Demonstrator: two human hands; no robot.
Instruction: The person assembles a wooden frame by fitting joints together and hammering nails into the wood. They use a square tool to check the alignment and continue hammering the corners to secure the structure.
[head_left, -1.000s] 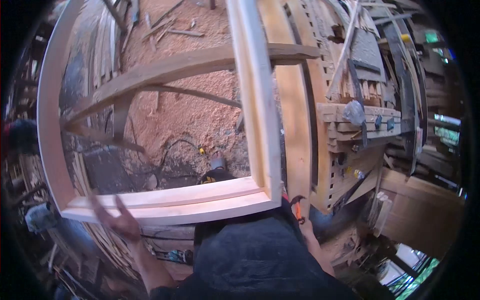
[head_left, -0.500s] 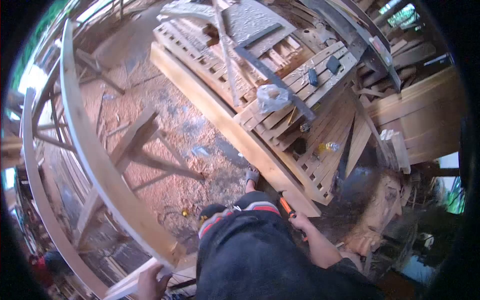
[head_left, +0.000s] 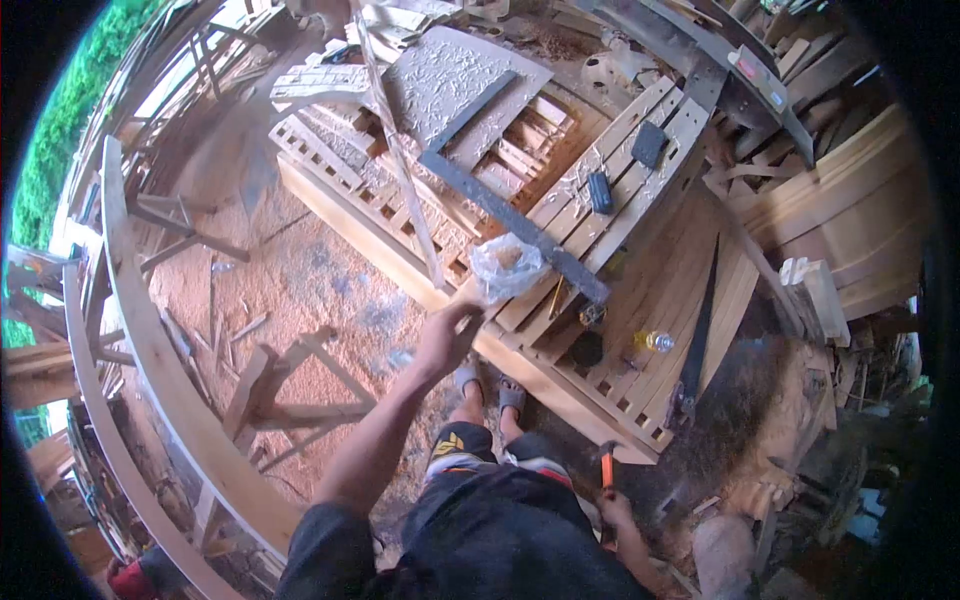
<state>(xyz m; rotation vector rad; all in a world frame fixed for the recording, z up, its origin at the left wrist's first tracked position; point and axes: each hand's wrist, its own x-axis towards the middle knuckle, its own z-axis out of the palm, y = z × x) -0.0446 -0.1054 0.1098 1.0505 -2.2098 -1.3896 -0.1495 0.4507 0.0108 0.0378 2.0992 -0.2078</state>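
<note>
My left hand [head_left: 446, 336] reaches over the long pale beam [head_left: 535, 375] at the bench's near side. Its fingers are a little bent and apart, with nothing visible in them. Just beyond the fingertips sits a clear plastic bag [head_left: 508, 266] with something brownish inside; contact with it is not evident. Low on the right, my right hand [head_left: 616, 509] is closed round the handle of an orange-handled hammer [head_left: 607, 468], held upright near the beam's end. A dark metal bar [head_left: 510, 215] lies across the slatted wooden pieces behind the bag.
A black block [head_left: 600, 192] and a dark pad [head_left: 649, 145] rest on the slats among shavings. A small clear bottle [head_left: 655, 341] lies further right. Curved boards [head_left: 165, 340] stand on the left near a wooden trestle [head_left: 290, 410]. Sawdust covers the floor.
My left hand has left the board end at the lower left and moved up and right to beside the plastic bag. My right hand still holds the hammer. The view has shifted.
</note>
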